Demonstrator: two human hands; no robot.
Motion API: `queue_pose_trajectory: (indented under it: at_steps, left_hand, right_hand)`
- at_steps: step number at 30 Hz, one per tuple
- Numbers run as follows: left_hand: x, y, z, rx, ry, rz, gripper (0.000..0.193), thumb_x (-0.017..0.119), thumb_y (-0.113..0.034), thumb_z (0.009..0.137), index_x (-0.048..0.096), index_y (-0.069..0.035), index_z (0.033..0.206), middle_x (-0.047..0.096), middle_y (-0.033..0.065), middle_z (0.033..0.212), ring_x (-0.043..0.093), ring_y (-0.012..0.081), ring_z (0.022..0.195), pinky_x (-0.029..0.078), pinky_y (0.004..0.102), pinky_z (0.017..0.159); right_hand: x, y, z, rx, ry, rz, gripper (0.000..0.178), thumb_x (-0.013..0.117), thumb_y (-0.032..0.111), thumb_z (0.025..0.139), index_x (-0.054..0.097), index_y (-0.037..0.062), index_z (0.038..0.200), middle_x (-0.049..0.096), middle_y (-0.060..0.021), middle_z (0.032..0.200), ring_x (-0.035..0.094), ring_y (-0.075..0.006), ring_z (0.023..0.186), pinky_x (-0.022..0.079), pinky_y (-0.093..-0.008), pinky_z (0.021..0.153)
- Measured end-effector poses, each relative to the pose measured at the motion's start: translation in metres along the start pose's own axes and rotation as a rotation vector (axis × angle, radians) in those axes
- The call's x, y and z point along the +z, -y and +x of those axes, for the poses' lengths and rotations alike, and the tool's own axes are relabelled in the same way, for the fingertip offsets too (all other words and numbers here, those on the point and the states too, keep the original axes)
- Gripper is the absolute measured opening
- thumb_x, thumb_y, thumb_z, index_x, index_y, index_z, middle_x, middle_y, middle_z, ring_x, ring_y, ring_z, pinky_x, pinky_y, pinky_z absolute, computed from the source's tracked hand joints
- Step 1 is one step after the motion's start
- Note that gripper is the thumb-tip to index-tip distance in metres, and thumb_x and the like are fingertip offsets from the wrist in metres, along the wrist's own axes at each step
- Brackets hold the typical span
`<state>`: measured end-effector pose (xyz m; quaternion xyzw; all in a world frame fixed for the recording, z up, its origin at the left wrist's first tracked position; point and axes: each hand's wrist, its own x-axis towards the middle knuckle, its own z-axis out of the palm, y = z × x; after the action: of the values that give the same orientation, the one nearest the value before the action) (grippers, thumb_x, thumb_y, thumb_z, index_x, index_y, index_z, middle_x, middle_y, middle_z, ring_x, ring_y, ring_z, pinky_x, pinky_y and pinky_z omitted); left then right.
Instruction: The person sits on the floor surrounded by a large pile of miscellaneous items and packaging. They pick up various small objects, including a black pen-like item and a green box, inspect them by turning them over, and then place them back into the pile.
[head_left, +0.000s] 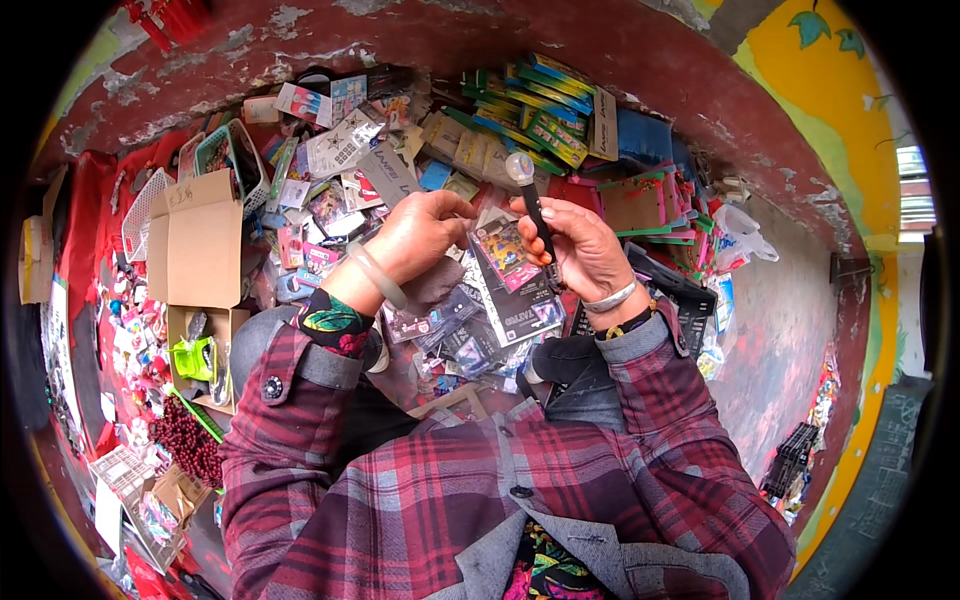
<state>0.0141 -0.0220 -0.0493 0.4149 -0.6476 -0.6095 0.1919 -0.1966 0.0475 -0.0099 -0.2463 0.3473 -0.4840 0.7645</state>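
Note:
In my right hand [588, 250], a slim black pen-like stick with a clear ball [520, 168] on top stands nearly upright, pinched between thumb and fingers. My left hand [425, 240] is just left of it, its fingers curled together at the tips; what they hold, if anything, is too small to make out. Below both hands lie flat printed packets [510, 262], one colourful and several dark. A greyish-brown piece [436, 284], perhaps cloth, shows under my left hand.
A heap of small packaged goods [335, 150] lies ahead, with stacked yellow-green boxes [556, 135] against the red wall. On the left are a cardboard box [196, 240], plastic baskets [248, 165] and dark red beads [188, 440]. A black crate [680, 290] stands at right.

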Motion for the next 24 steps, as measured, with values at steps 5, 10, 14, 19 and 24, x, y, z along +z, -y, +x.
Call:
queue_pose_trajectory:
  at_steps: [5,10,14,19,24]
  left_hand:
    - [0.0,0.0,0.0,-0.001,0.005,-0.011,0.022,0.054,-0.008,0.08,0.062,0.004,0.097,0.064,0.012,0.073,0.062,0.0176,0.069,0.048,0.0288,0.067]
    - [0.001,0.002,0.0,-0.004,0.004,-0.022,0.023,0.054,-0.008,0.08,0.061,0.005,0.098,0.064,0.0118,0.073,0.062,0.0172,0.07,0.048,0.029,0.067]
    - [0.001,0.002,0.0,0.011,0.005,-0.005,0.023,0.053,-0.007,0.081,0.061,0.005,0.098,0.064,0.0115,0.074,0.061,0.0168,0.07,0.048,0.0289,0.067]
    - [0.001,-0.002,-0.001,0.032,0.004,0.026,0.022,0.053,-0.007,0.081,0.061,0.005,0.098,0.064,0.0111,0.074,0.061,0.0163,0.069,0.048,0.0286,0.066]
    - [0.001,-0.003,-0.002,0.012,0.002,0.019,0.021,0.054,-0.007,0.081,0.062,0.005,0.097,0.064,0.0101,0.073,0.061,0.0155,0.068,0.048,0.0286,0.065]
  right_hand:
    - [-0.003,-0.002,0.001,-0.01,-0.048,-0.031,0.033,0.052,0.016,0.089,0.053,-0.0079,0.111,0.061,-0.0065,0.083,0.056,-0.0104,0.07,0.045,-0.0216,0.064]
    - [-0.002,-0.003,0.002,0.003,-0.072,-0.062,0.032,0.05,0.018,0.091,0.053,-0.0075,0.111,0.061,-0.0053,0.083,0.056,-0.0091,0.07,0.045,-0.0211,0.064]
    - [-0.001,-0.002,0.0,0.011,-0.08,-0.047,0.031,0.051,0.018,0.091,0.054,-0.0073,0.109,0.061,-0.0058,0.082,0.056,-0.0103,0.07,0.044,-0.0213,0.064]
    - [-0.006,-0.004,0.002,0.034,-0.11,0.008,0.028,0.052,0.016,0.09,0.056,-0.0071,0.105,0.06,-0.0064,0.079,0.055,-0.0114,0.069,0.044,-0.0216,0.061]
    - [-0.008,-0.004,0.003,0.041,-0.093,0.02,0.027,0.052,0.016,0.089,0.056,-0.0069,0.103,0.06,-0.0065,0.079,0.055,-0.0112,0.068,0.043,-0.0213,0.06]
